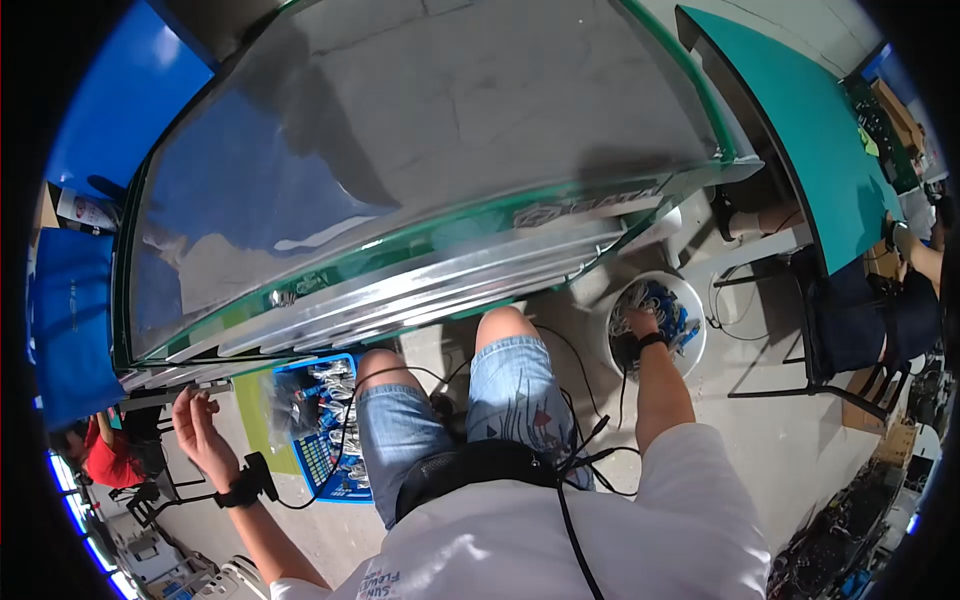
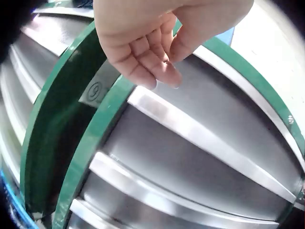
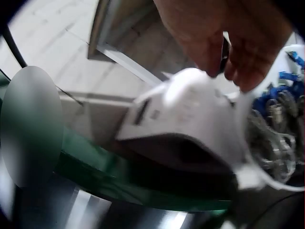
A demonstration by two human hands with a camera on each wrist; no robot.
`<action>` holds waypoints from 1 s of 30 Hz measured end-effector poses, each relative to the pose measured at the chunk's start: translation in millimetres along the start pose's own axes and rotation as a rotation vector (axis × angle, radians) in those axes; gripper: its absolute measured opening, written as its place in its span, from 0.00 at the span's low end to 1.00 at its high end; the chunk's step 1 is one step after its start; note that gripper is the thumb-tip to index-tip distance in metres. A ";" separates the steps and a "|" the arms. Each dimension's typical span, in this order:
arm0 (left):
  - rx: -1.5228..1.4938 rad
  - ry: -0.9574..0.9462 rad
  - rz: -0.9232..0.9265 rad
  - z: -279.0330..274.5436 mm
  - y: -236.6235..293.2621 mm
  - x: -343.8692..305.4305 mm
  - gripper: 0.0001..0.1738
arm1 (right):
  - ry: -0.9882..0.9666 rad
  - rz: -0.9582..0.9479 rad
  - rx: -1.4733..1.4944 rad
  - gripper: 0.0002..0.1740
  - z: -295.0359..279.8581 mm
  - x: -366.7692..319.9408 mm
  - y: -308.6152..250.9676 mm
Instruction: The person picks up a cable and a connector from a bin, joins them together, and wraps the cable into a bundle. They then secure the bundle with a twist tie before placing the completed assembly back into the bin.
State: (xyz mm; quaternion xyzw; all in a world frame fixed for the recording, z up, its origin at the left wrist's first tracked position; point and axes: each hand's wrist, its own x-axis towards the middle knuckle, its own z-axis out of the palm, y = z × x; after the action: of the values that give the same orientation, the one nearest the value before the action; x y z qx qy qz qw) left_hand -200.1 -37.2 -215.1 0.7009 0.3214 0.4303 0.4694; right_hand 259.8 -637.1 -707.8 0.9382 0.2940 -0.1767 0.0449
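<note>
Grey-topped and edged in green, the bench (image 1: 480,110) turns its metal drawer fronts (image 1: 400,305) toward the person's knees, with a blue basket (image 1: 318,458) of cables beside the left leg. Near those fronts hangs the left hand (image 1: 205,445), fingers loosely curled around nothing. At the mouth of a white bucket (image 1: 690,362), where pale cables (image 1: 655,297) and blue connectors (image 1: 684,325) lie, is the right hand (image 1: 640,322); whether its fingers pinch anything, I cannot tell.
</note>
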 end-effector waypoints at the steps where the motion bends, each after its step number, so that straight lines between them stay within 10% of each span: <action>1: -0.014 0.019 0.008 7.5 16.9 -2.1 0.12 | -0.117 -0.051 0.024 0.13 7.8 4.7 -6.2; 2: 0.018 0.042 0.016 11.6 29.1 -2.1 0.12 | -0.112 -0.055 0.030 0.13 -1.4 0.0 -17.8; 4: 0.002 0.035 0.048 22.1 47.4 1.3 0.12 | 0.045 0.814 1.128 0.18 -37.9 -21.2 -36.3; 7: -0.070 -0.036 0.109 41.4 76.6 12.7 0.11 | 0.449 0.839 0.986 0.17 -78.9 -38.3 -27.8; 11: -0.226 -0.239 0.259 88.0 124.7 27.7 0.11 | 0.744 0.796 1.539 0.18 -157.6 -80.7 -1.6; 19: -0.472 -0.541 0.237 187.4 201.1 54.1 0.12 | 1.458 0.271 1.526 0.21 -465.6 -212.7 -73.9; 22: -0.511 -0.761 0.114 211.1 217.6 74.9 0.14 | 1.417 -0.261 1.485 0.22 -540.0 -218.3 -106.9; 30: -0.718 -1.085 -0.217 248.7 217.9 144.1 0.28 | 0.764 -0.785 1.270 0.14 -705.3 -149.2 -284.8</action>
State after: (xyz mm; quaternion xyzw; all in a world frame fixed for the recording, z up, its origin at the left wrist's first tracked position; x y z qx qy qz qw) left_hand 96.1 -85.8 -15.1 0.5818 -0.0554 0.0468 0.8101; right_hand 199.3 -349.8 9.6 0.6100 0.4390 0.0186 -0.6594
